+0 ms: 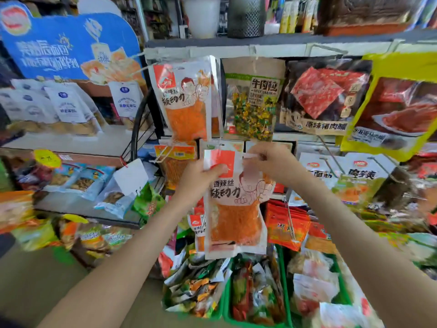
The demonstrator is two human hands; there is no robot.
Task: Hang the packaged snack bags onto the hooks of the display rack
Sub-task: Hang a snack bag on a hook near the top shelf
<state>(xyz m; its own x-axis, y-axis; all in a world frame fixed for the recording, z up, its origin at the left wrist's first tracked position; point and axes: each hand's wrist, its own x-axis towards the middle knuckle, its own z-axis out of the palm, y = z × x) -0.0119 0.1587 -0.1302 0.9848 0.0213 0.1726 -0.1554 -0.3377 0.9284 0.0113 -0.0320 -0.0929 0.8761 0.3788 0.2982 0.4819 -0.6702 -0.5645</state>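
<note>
I look into a crowded shop aisle. The display rack (212, 52) fills the view from 12 to 3 o'clock, its rows packed edge to edge with hanging packets. At the centre my left grip (201, 176) pinches the top-left corner of the orange snack bag (234, 216), and my right grip (272, 162) pinches its top edge. The bag hangs upright, just below a matching bag (186, 98) at 11 o'clock. A white hook (163, 154) juts out just left of my left grip. Green baskets (227, 304) of packets crowd 6 o'clock. A side shelf (71, 145) sits under a blue sign (59, 48) at 9 o'clock. Open floor (35, 280) shows at 7 o'clock.
</note>
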